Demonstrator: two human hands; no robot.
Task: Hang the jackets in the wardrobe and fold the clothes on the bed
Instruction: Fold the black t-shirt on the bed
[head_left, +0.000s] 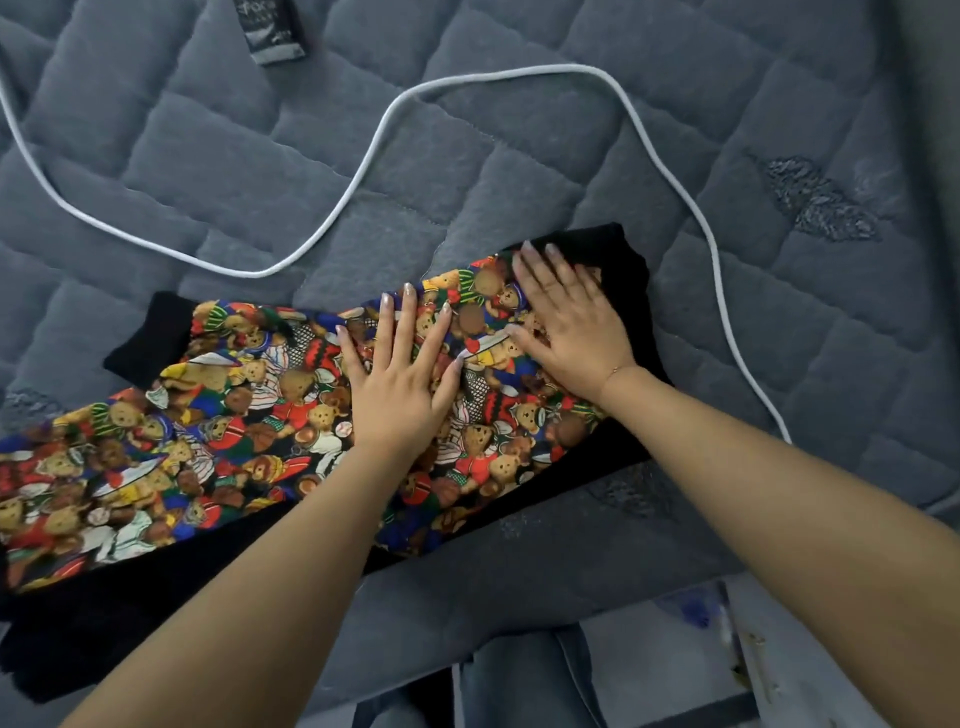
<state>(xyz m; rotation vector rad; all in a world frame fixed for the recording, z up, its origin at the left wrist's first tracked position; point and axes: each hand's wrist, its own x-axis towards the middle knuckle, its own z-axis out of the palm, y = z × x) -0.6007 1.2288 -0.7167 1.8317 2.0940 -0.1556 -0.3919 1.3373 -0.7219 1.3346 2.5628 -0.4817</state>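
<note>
A garment with a colourful teddy-bear print (208, 431) and black edges lies flat across the grey quilted mattress (467, 156), running from the lower left to the middle. My left hand (400, 384) presses flat on the print with its fingers spread. Just to its right, my right hand (566, 322) lies flat on the garment's far end, its fingertips reaching the black fabric (623, 260).
A white cable (374, 140) loops over the mattress beyond the garment and runs down the right side. A dark label (270, 28) lies at the top edge. The mattress's near edge and pale floor (665, 665) show at the bottom right.
</note>
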